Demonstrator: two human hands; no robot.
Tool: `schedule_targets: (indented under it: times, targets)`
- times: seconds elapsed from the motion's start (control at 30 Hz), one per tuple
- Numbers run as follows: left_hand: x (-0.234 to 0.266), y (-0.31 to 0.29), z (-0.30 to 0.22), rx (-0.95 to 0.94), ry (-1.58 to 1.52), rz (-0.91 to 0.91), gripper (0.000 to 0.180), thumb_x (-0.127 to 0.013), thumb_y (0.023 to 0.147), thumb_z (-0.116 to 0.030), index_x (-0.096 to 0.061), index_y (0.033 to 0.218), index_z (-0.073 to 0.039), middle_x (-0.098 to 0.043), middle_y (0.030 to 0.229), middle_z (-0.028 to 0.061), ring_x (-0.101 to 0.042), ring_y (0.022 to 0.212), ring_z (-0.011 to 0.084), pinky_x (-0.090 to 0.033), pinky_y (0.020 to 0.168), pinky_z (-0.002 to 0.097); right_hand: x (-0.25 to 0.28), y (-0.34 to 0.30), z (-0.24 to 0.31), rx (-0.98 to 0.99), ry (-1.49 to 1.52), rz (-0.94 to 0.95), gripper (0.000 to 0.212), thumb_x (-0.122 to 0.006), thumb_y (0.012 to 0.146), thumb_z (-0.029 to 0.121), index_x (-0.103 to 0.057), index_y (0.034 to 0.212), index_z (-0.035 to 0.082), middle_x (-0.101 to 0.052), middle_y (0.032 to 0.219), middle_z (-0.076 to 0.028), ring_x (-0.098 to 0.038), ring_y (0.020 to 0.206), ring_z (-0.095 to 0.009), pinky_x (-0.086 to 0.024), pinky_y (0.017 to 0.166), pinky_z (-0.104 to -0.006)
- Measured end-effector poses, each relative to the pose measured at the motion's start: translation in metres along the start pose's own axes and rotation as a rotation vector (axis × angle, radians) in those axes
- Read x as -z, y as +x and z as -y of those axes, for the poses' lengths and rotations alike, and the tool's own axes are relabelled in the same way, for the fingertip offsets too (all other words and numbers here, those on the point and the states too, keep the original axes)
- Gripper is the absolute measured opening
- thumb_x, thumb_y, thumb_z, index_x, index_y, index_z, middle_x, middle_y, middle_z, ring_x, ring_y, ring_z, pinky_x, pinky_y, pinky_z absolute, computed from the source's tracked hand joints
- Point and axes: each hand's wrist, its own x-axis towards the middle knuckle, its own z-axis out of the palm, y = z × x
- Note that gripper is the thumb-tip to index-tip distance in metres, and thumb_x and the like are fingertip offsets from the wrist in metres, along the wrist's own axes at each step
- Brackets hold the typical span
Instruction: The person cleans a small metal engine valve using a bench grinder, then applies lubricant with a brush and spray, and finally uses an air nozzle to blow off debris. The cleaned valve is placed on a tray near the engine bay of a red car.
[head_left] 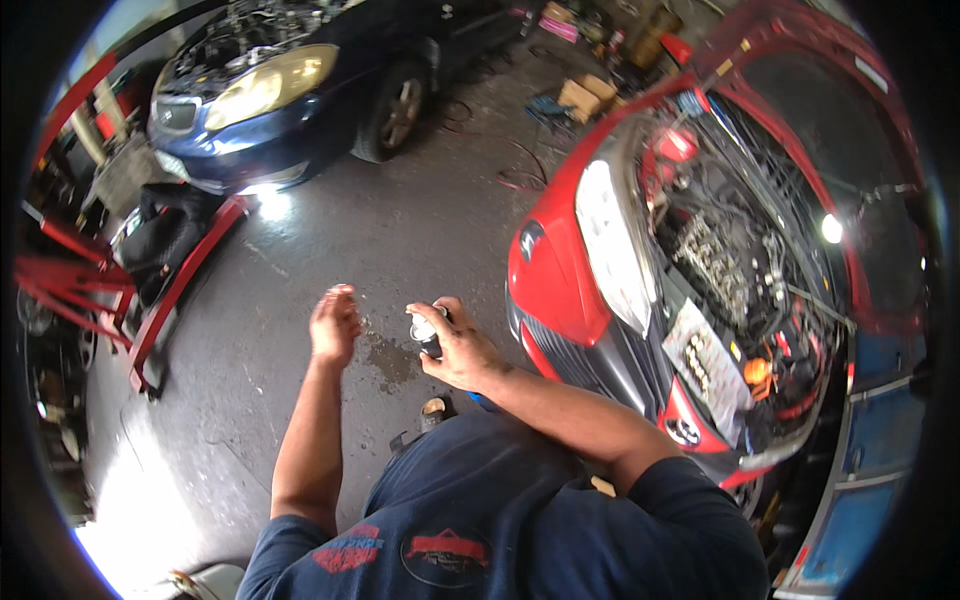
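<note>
A spray can (430,338) with a pale top and dark body is gripped in my right hand (462,345), its index finger resting over the nozzle. To the left of the can, apart from it, my left hand (335,325) is raised with its fingers curled together. Whatever those fingers hold, if anything, is too small to make out. Below both hands lies the grey floor, with a dark wet patch (392,360) on it. On my right, a pale sheet (712,402) spread over the red car's front edge carries several small metal parts (697,362).
The red car (556,270) has its hood up, baring the engine (715,255); an orange object (760,375) lies nearby. A blue car (280,150) stands ahead left. Red metal legs (185,290) reach across the floor. A hose (520,165), cardboard (587,97) and blue cabinet (880,435) are around.
</note>
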Motion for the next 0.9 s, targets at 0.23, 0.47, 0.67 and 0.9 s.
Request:
schedule_targets:
  times: [0.23, 0.47, 0.67, 0.9]
  targets:
    - [0.167, -0.020, 0.002, 0.595, 0.251, 0.285, 0.024, -0.055, 0.096, -0.030, -0.061, 0.107, -0.009, -0.058, 0.076, 0.0033, -0.053, 0.060, 0.0166, -0.046, 0.054, 0.0333, 0.080, -0.090, -0.024, -0.176, -0.002, -0.399, 0.075, -0.078, 0.069, 0.007, -0.044, 0.135, 0.011, -0.048, 0.120, -0.019, -0.054, 0.109, -0.034, -0.049, 0.090, -0.0423]
    - [0.231, -0.016, -0.028, 0.192, -0.494, 0.040, 0.019, -0.052, 0.100, -0.020, -0.056, 0.114, -0.007, -0.041, 0.071, -0.0080, -0.032, 0.053, 0.0040, -0.030, 0.044, 0.0184, 0.167, -0.201, -0.018, -0.585, 0.086, -0.735, 0.086, -0.075, 0.070, -0.007, -0.032, 0.143, 0.006, -0.048, 0.127, -0.011, -0.056, 0.106, -0.019, -0.046, 0.094, -0.0336]
    - [0.242, 0.009, 0.046, 0.802, 1.224, 0.063, 0.020, -0.068, 0.088, -0.025, -0.064, 0.104, -0.013, -0.058, 0.070, 0.0007, -0.051, 0.051, 0.0130, -0.044, 0.044, 0.0331, 0.256, -0.304, -0.014, -0.540, 0.039, -1.129, 0.094, -0.070, 0.074, -0.010, -0.021, 0.152, 0.010, -0.052, 0.123, -0.007, -0.054, 0.104, -0.015, -0.047, 0.092, -0.0300]
    - [0.211, 0.041, 0.073, 0.494, 0.124, 0.105, 0.011, -0.062, 0.093, -0.025, -0.065, 0.096, -0.015, -0.054, 0.066, -0.0029, -0.052, 0.055, 0.0120, -0.044, 0.053, 0.0277, 0.366, -0.429, -0.051, -0.832, -0.667, -1.493, 0.097, -0.078, 0.077, 0.002, -0.018, 0.153, 0.009, -0.049, 0.130, -0.013, -0.051, 0.113, -0.021, -0.043, 0.099, -0.0332]
